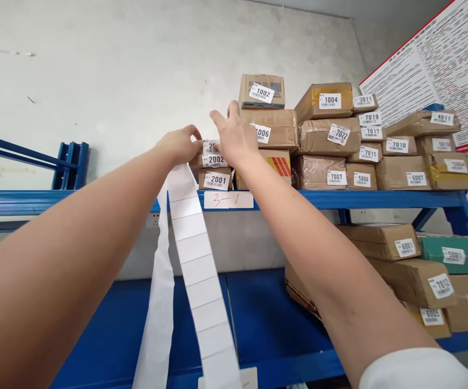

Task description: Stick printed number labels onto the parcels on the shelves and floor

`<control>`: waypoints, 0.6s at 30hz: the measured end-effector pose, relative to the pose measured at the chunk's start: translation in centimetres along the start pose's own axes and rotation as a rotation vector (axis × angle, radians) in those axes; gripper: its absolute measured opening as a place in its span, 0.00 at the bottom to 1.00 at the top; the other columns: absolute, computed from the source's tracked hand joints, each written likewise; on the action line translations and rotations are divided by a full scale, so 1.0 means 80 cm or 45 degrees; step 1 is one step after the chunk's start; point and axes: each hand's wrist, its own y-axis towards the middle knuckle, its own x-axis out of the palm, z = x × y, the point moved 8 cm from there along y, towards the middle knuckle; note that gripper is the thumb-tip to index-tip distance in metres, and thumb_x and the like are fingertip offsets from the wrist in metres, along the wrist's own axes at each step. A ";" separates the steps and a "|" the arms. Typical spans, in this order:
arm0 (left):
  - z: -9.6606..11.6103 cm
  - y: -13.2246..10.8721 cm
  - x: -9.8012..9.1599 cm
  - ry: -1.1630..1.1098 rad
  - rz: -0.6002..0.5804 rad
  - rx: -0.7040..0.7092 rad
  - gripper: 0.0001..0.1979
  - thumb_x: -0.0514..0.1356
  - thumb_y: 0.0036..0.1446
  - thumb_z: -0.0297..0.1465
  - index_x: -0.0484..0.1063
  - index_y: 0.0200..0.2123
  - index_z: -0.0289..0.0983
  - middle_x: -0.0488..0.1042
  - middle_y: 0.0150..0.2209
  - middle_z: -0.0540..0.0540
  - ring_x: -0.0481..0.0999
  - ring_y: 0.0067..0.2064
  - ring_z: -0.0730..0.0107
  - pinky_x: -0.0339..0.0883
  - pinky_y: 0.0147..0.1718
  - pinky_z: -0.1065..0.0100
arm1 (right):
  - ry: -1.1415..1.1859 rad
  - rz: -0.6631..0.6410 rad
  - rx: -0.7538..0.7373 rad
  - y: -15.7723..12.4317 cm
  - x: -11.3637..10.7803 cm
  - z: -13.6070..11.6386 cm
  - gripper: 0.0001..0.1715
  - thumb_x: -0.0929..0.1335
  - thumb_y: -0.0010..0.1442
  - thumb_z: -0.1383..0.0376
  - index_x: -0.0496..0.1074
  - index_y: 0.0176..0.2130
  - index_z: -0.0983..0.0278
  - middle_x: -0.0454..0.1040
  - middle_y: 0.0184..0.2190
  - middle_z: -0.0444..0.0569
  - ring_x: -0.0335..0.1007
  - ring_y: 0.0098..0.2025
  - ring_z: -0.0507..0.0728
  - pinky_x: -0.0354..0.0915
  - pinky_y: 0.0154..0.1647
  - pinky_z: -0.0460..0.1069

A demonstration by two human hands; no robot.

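Observation:
My left hand point(180, 145) is closed at the top of a long strip of white labels point(199, 256), which hangs in front of the upper shelf beside a second white band point(156, 302). Its fingertips are by a small stack of brown boxes. The upper label in that stack point(209, 146) is partly covered by my right hand point(237, 135), whose fingers are raised and apart. Below it are a label reading 2002 point(214, 160) and a box labelled 2001 point(216, 180). Behind the right hand, the box labelled 1006 point(278, 128) is partly hidden.
Several labelled cartons point(329, 138) fill the right of the blue upper shelf point(379, 199), with more boxes point(395, 241) on the lower shelf point(270, 319). A card marked 3-1 point(228, 200) is on the shelf edge. A red-edged board point(444, 70) hangs at right.

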 end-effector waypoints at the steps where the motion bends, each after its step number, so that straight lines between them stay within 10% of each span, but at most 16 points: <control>1: -0.002 -0.003 -0.001 -0.035 -0.004 -0.073 0.21 0.50 0.60 0.47 0.68 0.52 0.46 0.78 0.39 0.39 0.75 0.34 0.56 0.68 0.29 0.58 | -0.062 -0.022 0.003 0.000 -0.001 0.001 0.13 0.61 0.68 0.61 0.69 0.45 0.65 0.66 0.42 0.55 0.69 0.46 0.65 0.65 0.46 0.61; 6: 0.003 -0.017 -0.005 -0.078 0.052 -0.159 0.19 0.53 0.59 0.45 0.70 0.50 0.45 0.77 0.40 0.39 0.74 0.39 0.53 0.66 0.32 0.57 | -0.254 -0.224 -0.101 -0.007 0.009 -0.002 0.16 0.59 0.68 0.66 0.72 0.36 0.70 0.71 0.34 0.55 0.65 0.47 0.63 0.66 0.47 0.60; 12: 0.005 -0.012 0.009 -0.051 -0.022 -0.043 0.23 0.52 0.61 0.43 0.66 0.59 0.50 0.78 0.41 0.43 0.75 0.39 0.54 0.66 0.38 0.57 | -0.244 -0.115 -0.243 -0.021 -0.008 -0.014 0.20 0.55 0.69 0.66 0.73 0.39 0.71 0.69 0.46 0.59 0.57 0.56 0.66 0.61 0.52 0.62; 18: 0.005 -0.034 -0.008 -0.040 0.075 0.034 0.34 0.51 0.61 0.51 0.56 0.66 0.43 0.77 0.45 0.39 0.74 0.47 0.50 0.65 0.44 0.54 | -0.077 -0.193 -0.335 -0.061 -0.025 -0.045 0.19 0.58 0.69 0.61 0.73 0.43 0.69 0.71 0.40 0.53 0.63 0.45 0.59 0.61 0.49 0.57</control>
